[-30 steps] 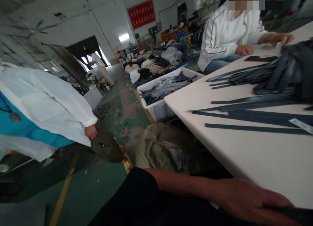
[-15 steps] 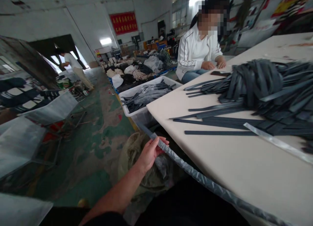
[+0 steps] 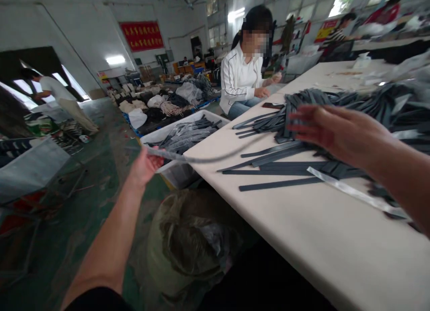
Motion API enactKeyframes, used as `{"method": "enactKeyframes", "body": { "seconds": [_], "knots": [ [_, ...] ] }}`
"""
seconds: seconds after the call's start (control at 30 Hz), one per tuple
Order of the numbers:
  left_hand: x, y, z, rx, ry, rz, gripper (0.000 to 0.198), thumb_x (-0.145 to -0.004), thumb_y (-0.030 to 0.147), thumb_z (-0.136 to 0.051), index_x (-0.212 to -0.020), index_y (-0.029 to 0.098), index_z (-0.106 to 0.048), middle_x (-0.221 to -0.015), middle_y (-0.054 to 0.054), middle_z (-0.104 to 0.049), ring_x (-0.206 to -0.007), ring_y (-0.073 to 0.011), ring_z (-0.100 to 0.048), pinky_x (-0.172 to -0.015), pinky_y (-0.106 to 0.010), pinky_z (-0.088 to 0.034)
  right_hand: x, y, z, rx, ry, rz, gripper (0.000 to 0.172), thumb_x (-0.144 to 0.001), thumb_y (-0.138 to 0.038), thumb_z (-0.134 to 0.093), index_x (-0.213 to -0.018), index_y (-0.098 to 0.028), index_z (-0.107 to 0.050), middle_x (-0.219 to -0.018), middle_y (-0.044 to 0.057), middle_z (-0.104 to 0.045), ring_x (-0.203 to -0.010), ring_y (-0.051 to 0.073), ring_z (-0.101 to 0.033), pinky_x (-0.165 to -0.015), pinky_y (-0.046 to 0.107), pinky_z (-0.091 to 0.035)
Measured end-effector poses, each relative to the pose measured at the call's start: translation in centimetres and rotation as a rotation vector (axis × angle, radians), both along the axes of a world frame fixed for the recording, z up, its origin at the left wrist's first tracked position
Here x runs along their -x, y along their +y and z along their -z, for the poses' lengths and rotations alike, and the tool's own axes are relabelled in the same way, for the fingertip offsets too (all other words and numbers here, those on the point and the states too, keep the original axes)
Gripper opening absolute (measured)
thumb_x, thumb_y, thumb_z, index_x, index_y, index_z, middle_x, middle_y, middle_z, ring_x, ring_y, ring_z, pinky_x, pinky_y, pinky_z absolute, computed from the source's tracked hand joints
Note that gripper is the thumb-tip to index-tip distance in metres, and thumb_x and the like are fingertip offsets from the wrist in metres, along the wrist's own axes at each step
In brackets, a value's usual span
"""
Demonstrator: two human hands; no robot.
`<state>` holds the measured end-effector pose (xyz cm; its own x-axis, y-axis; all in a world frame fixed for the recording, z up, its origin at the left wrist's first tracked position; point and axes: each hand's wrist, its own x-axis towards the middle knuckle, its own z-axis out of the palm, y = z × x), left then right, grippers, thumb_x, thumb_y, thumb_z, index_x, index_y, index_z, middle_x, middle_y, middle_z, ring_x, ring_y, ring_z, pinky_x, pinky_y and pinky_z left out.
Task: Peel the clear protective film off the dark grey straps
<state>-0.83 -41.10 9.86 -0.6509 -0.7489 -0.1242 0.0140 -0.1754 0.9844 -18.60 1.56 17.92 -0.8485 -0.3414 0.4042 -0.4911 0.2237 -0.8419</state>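
Note:
My left hand (image 3: 143, 168) is closed around one end of a long grey strip (image 3: 204, 159) in a clear plastic sleeve. From there the strip sags to the right over the table corner, its far part blurred near my other hand. My right hand (image 3: 339, 128) is above the table with its fingers stretched out and smeared by motion; nothing shows gripped in it. Behind and below it lies a heap of dark grey strips (image 3: 366, 98), several with ends pointing left. Just beyond my left hand, a white tub (image 3: 174, 176) holds sleeved strips (image 3: 188, 136).
The pale table (image 3: 295, 230) has its corner close to the tub. An empty-looking clear sleeve (image 3: 349, 190) lies across strips. Below the table edge stands an open woven sack (image 3: 168, 252). A co-worker in a white jacket (image 3: 240, 78) sits at the far table edge.
My left hand has moved left and up with the strip, to the tub's near side. My right hand has come into view over the heap. The view has turned right.

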Motion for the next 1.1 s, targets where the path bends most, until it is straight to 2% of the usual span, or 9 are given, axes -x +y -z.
{"method": "enactKeyframes", "body": {
  "seconds": [0.07, 0.17, 0.23, 0.37, 0.53, 0.7, 0.83, 0.93, 1.1],
  "knots": [
    [2.8, -3.3, -3.5, 0.142, -0.089, -0.069, 0.058, -0.100, 0.057, -0.026, -0.106, 0.008, -0.056, -0.100, -0.008, -0.067, -0.096, -0.0202, -0.063, -0.086, -0.039, -0.051, 2.7, -3.5, -2.3, -0.011, -0.056, -0.001, 0.085, -0.086, -0.039, 0.004, -0.104, 0.021, -0.055, -0.138, 0.024, -0.048, -0.107, 0.019, -0.062, -0.074, 0.025, -0.045],
    [5.5, -4.5, -4.2, 0.302, -0.195, -0.200, 0.034, -0.098, 0.040, -0.049, -0.116, 0.012, -0.052, -0.123, -0.007, -0.060, -0.113, -0.0256, -0.055, -0.099, -0.048, -0.044, 3.3, -5.2, -1.3, -0.076, 0.060, 0.108, 0.064, -0.091, -0.032, -0.024, -0.122, 0.019, -0.049, -0.136, 0.022, -0.051, -0.110, 0.023, -0.062, -0.082, 0.026, -0.046],
    [6.1, -3.0, -2.0, 0.384, -0.193, -0.187, 0.027, -0.094, 0.029, -0.057, -0.117, 0.014, -0.055, -0.127, -0.004, -0.060, -0.119, -0.0255, -0.053, -0.104, -0.045, -0.041, 0.9, -3.8, 1.9, -0.098, 0.149, 0.042, 0.050, -0.087, -0.021, -0.058, -0.131, 0.001, -0.053, -0.133, 0.018, -0.059, -0.102, 0.020, -0.068, -0.083, 0.027, -0.054],
    [4.9, 3.1, 4.7, 0.589, -0.219, 0.070, 0.034, -0.086, 0.032, -0.064, -0.116, 0.015, -0.065, -0.118, -0.006, -0.068, -0.114, -0.0246, -0.059, -0.105, -0.041, -0.043, -7.0, 2.0, 9.5, -0.283, 0.282, -0.151, 0.029, -0.090, -0.014, -0.058, -0.119, -0.018, -0.063, -0.134, 0.012, -0.059, -0.101, 0.020, -0.070, -0.083, 0.032, -0.060],
    [2.4, 13.6, 9.1, 0.904, -0.172, 0.320, 0.038, -0.084, 0.042, -0.060, -0.116, 0.022, -0.068, -0.120, -0.008, -0.069, -0.113, -0.0289, -0.062, -0.107, -0.044, -0.042, -10.2, 10.1, 14.2, -0.631, 0.302, 0.050, 0.029, -0.094, -0.016, -0.054, -0.121, -0.022, -0.062, -0.138, 0.010, -0.057, -0.119, 0.024, -0.061, -0.099, 0.041, -0.052],
    [0.2, 25.0, 9.2, 0.833, 0.214, 0.604, 0.032, -0.090, 0.034, -0.057, -0.119, 0.026, -0.066, -0.123, -0.004, -0.068, -0.115, -0.0226, -0.062, -0.104, -0.035, -0.046, -6.7, 14.9, 15.1, -0.896, 0.236, 0.395, 0.039, -0.092, -0.017, -0.057, -0.131, -0.016, -0.056, -0.145, 0.015, -0.050, -0.123, 0.029, -0.054, -0.103, 0.046, -0.044],
    [-1.6, 31.8, 9.5, 0.793, 0.331, 0.970, 0.026, -0.087, 0.032, -0.062, -0.110, 0.031, -0.072, -0.117, -0.002, -0.072, -0.110, -0.0224, -0.065, -0.102, -0.033, -0.048, -4.0, 16.0, 16.2, -0.941, 0.182, 0.480, 0.039, -0.090, -0.015, -0.057, -0.129, -0.016, -0.058, -0.131, 0.014, -0.061, -0.119, 0.025, -0.056, -0.107, 0.043, -0.036],
    [-3.2, 34.6, 9.6, 0.543, 0.186, 1.090, 0.025, -0.085, 0.044, -0.062, -0.101, 0.030, -0.076, -0.109, -0.004, -0.075, -0.106, -0.0257, -0.067, -0.099, -0.036, -0.051, -2.4, 16.4, 16.8, -0.948, 0.161, 0.505, 0.029, -0.092, -0.013, -0.053, -0.117, -0.017, -0.066, -0.105, 0.010, -0.071, -0.101, 0.022, -0.062, -0.104, 0.040, -0.035],
    [-4.3, 35.6, 9.2, 0.235, -0.091, 1.128, 0.038, -0.074, 0.057, -0.071, -0.092, 0.025, -0.078, -0.100, -0.009, -0.076, -0.099, -0.0285, -0.069, -0.095, -0.036, -0.053, -1.9, 17.2, 17.2, -0.903, 0.187, 0.474, 0.021, -0.091, -0.012, -0.056, -0.098, -0.020, -0.074, -0.094, 0.007, -0.070, -0.091, 0.020, -0.062, -0.100, 0.037, -0.034]
  ]
}}
